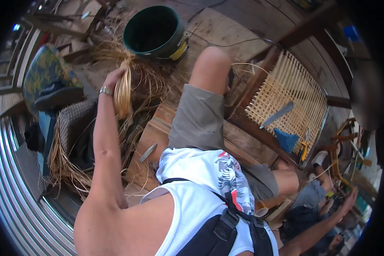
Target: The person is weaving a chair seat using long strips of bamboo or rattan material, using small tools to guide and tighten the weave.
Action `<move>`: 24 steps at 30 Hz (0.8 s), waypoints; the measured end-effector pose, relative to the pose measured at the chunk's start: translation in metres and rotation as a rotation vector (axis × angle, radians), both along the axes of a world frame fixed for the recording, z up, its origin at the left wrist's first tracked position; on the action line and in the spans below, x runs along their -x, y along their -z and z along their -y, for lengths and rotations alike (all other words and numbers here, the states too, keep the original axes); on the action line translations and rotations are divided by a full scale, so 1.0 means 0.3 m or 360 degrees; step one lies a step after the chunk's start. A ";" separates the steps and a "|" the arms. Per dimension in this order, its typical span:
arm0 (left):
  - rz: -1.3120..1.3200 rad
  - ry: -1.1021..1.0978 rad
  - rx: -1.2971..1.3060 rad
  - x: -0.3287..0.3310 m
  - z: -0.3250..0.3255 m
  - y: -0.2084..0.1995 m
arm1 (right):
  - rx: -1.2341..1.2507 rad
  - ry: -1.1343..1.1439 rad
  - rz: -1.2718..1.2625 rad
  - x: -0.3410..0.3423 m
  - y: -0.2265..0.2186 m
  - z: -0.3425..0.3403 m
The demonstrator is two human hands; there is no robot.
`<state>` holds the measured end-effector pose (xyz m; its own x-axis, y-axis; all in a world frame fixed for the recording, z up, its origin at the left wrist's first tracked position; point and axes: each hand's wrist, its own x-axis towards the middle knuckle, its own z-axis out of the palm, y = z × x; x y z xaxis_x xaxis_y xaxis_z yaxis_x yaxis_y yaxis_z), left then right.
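Observation:
My left arm reaches out to the far left, and my left hand [115,79] is closed around a bundle of pale rattan cane strips [123,94]. The strips hang from the fist beside a dark green bucket [153,32]. At the lower right, my right hand [350,199] is small in view, its fingers bent against a wooden chair frame [338,166]. On the right is a partly woven cane seat [281,91] in a dark wooden frame. A grey blade [277,115], a blue cloth [286,140] and a yellow-handled tool [304,151] lie on it.
Loose cane strands [68,164] lie tangled at the left, near a camouflage-patterned object [49,70] and corrugated metal sheeting [13,187]. A knife-like blade [148,152] rests on wooden boards [141,170]. Another person in denim shorts [309,195] sits close at the right.

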<state>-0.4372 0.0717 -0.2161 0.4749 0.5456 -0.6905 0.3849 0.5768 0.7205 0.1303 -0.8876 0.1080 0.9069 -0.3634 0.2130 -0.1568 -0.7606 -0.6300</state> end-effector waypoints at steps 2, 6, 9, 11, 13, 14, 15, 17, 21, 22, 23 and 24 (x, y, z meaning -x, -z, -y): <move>-0.0679 0.0600 -0.0758 -0.186 0.197 -0.063 | 0.0398 -0.0230 -0.0215 0.059 -0.059 -0.046; -0.1250 0.1139 -0.0990 -0.023 0.269 0.018 | 0.0096 -0.0688 -0.0360 0.226 0.057 -0.415; -0.1472 0.1150 -0.1208 -0.137 0.377 -0.038 | -0.0035 -0.0904 -0.0461 0.292 0.070 -0.517; -0.1274 0.1128 -0.1190 -0.045 0.343 0.070 | -0.0066 -0.0951 -0.0500 0.294 0.086 -0.538; -0.1054 0.1116 -0.1430 -0.218 0.389 0.042 | -0.0365 -0.0898 -0.0524 0.289 0.125 -0.514; -0.1052 0.1082 -0.1744 -0.349 0.474 -0.102 | -0.0300 -0.0942 -0.0397 0.321 0.158 -0.575; -0.0747 0.0681 -0.1965 -0.338 0.455 -0.106 | -0.0493 -0.0953 -0.0346 0.332 0.212 -0.682; 0.0038 0.0343 -0.1416 -0.522 0.621 -0.429 | -0.0672 -0.1017 -0.0685 0.421 0.167 -0.953; 0.1412 0.1010 -0.1611 -0.951 1.104 -0.889 | -0.0442 -0.2130 -0.0445 0.584 0.121 -1.260; 0.1439 0.1072 -0.1594 -1.001 1.141 -0.917 | -0.0530 -0.2260 -0.0194 0.608 0.126 -1.277; 0.1346 0.1651 -0.1323 -1.045 1.188 -0.923 | -0.0528 -0.2236 -0.0189 0.601 0.100 -1.225; 0.1199 0.2208 -0.1035 -1.073 1.212 -0.931 | -0.0488 -0.2130 -0.0279 0.576 0.055 -1.165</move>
<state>-0.1152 -0.2920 0.0633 0.8934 -0.4471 0.0447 -0.2029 -0.3125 0.9280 -0.0424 -0.5379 0.0914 0.6051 0.7852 0.1318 0.4819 -0.2294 -0.8457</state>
